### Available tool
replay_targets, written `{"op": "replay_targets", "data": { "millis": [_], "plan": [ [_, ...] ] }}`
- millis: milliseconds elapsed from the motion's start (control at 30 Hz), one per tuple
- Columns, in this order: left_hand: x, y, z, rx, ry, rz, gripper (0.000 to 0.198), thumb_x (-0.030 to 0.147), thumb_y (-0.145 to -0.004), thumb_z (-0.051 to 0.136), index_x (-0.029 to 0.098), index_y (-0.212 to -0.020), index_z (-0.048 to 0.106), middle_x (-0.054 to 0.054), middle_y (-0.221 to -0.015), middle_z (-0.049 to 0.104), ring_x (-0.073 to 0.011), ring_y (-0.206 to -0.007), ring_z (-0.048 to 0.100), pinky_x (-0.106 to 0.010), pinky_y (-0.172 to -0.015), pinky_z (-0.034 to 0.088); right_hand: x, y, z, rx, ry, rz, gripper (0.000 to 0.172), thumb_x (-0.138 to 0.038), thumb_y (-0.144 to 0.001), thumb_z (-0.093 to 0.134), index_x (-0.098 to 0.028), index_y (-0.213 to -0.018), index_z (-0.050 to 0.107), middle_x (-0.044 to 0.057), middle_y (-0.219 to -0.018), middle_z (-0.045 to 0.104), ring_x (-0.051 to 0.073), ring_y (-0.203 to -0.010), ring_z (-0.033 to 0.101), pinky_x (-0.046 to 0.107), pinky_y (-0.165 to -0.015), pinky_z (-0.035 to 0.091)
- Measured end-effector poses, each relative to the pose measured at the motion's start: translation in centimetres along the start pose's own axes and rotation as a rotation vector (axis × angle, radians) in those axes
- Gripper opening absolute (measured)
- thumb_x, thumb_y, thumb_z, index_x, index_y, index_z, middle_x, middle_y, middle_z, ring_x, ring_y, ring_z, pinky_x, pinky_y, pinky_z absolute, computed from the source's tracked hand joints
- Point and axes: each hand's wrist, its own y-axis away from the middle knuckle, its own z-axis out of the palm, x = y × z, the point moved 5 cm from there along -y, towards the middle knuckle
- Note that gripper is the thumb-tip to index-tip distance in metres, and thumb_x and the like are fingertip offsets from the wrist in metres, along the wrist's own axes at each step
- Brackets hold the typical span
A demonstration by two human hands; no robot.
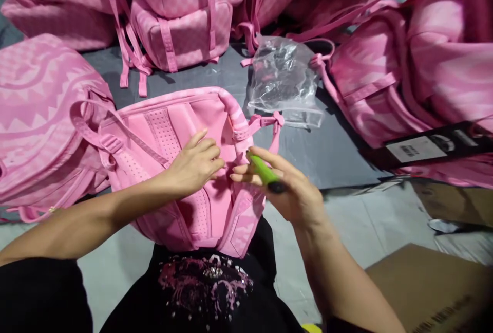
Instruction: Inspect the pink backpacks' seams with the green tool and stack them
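Observation:
A pink backpack point(162, 122) leans at the table's front edge, its padded back and straps facing me. My left hand point(198, 163) rests against the back panel with its fingers curled; whether they pinch something there is too small to tell. Beside the right shoulder strap, my right hand point(285, 184) is closed around a green tool with a black end point(264, 168). That tool points toward the strap, and its tip is near my thumb and index finger.
Pink backpacks stand along the back point(188, 35), at the left point(42, 117) and at the right point(370, 76). A clear plastic bag point(285, 76) lies on the grey table point(308, 153). Cardboard boxes point(427, 281) are on the floor at the lower right.

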Motion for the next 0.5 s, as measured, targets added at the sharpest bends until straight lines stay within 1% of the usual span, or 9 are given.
{"op": "replay_targets", "data": {
  "millis": [33, 67, 133, 167, 233, 300, 400, 433, 500],
  "plan": [
    [0.0, 0.2, 0.4, -0.02, 0.005, -0.026, 0.02, 0.036, -0.094, 0.062, 0.019, -0.088, 0.07, -0.002, -0.086, 0.064, -0.0225, -0.1, 0.057, -0.05, -0.113, 0.034, 0.2, 0.0, 0.0, -0.005, -0.023, 0.012, 0.045, -0.049, -0.085, 0.071, -0.026, -0.123, 0.061, 0.003, -0.091, 0.076, 0.025, -0.082, 0.076, 0.05, -0.08, 0.061],
    [0.0, 0.3, 0.7, -0.052, 0.006, -0.049, 0.02, 0.038, -0.094, 0.063, 0.019, -0.089, 0.07, -0.003, -0.087, 0.065, -0.0236, -0.102, 0.057, -0.053, -0.115, 0.034, 0.6, 0.1, 0.0, 0.007, -0.024, 0.018, 0.044, -0.047, -0.082, 0.075, -0.027, -0.118, 0.06, 0.002, -0.087, 0.077, 0.024, -0.078, 0.076, 0.048, -0.075, 0.062],
    [0.1, 0.3, 1.4, -0.115, 0.008, -0.075, 0.022, 0.04, -0.091, 0.066, 0.019, -0.094, 0.07, -0.004, -0.093, 0.066, -0.0256, -0.108, 0.057, -0.057, -0.117, 0.032, 1.1, 0.4, -0.1, 0.057, 0.007, -0.008, 0.035, -0.042, -0.082, 0.077, -0.029, -0.108, 0.057, -0.002, -0.077, 0.076, 0.02, -0.061, 0.073, 0.037, -0.059, 0.061],
    [0.1, 0.2, 1.6, -0.135, 0.014, -0.083, 0.023, 0.041, -0.09, 0.068, 0.019, -0.096, 0.07, -0.004, -0.097, 0.066, -0.0264, -0.111, 0.057, -0.058, -0.118, 0.031, 1.3, 0.5, 0.0, 0.087, 0.029, -0.034, 0.031, -0.042, -0.085, 0.075, -0.029, -0.105, 0.055, -0.003, -0.071, 0.074, 0.018, -0.052, 0.069, 0.032, -0.051, 0.057],
    [0.1, 0.2, 1.6, -0.134, 0.03, -0.096, 0.023, 0.041, -0.088, 0.07, 0.02, -0.098, 0.07, -0.005, -0.103, 0.067, -0.0268, -0.116, 0.056, -0.059, -0.12, 0.031, 1.6, 0.7, 0.3, 0.145, 0.078, -0.063, 0.027, -0.044, -0.089, 0.071, -0.029, -0.103, 0.053, -0.005, -0.064, 0.072, 0.014, -0.041, 0.062, 0.024, -0.04, 0.049],
    [0.1, 0.2, 1.4, -0.095, 0.05, -0.093, 0.022, 0.039, -0.086, 0.072, 0.02, -0.097, 0.069, -0.006, -0.105, 0.067, -0.0267, -0.117, 0.056, -0.059, -0.119, 0.033, 1.8, 0.6, 0.7, 0.184, 0.123, -0.057, 0.03, -0.049, -0.09, 0.069, -0.028, -0.105, 0.053, -0.006, -0.061, 0.069, 0.013, -0.037, 0.059, 0.022, -0.036, 0.045],
    [0.1, 0.5, 1.0, 0.01, 0.063, -0.041, 0.019, 0.037, -0.087, 0.072, 0.019, -0.093, 0.068, -0.006, -0.104, 0.07, -0.026, -0.116, 0.057, -0.056, -0.117, 0.036, 1.7, 0.2, 1.2, 0.226, 0.203, -0.065, 0.046, -0.066, -0.087, 0.063, -0.025, -0.108, 0.059, -0.005, -0.062, 0.068, 0.012, -0.036, 0.056, 0.022, -0.034, 0.043],
    [0.2, 0.7, 1.0, 0.058, 0.056, -0.027, 0.017, 0.035, -0.089, 0.069, 0.019, -0.091, 0.068, -0.005, -0.103, 0.07, -0.0249, -0.115, 0.058, -0.054, -0.116, 0.037, 1.7, 0.1, 1.2, 0.251, 0.256, -0.061, 0.049, -0.069, -0.087, 0.06, -0.023, -0.105, 0.062, -0.004, -0.062, 0.067, 0.011, -0.036, 0.055, 0.023, -0.035, 0.043],
    [0.2, 1.2, 1.1, 0.144, 0.037, -0.026, 0.015, 0.031, -0.095, 0.061, 0.019, -0.088, 0.067, -0.003, -0.102, 0.071, -0.0215, -0.113, 0.06, -0.048, -0.116, 0.039, 2.0, 0.1, 0.9, 0.338, 0.408, -0.031, 0.048, -0.068, -0.088, 0.059, -0.021, -0.096, 0.069, -0.003, -0.062, 0.067, 0.01, -0.039, 0.054, 0.023, -0.038, 0.044]
  ]
}}
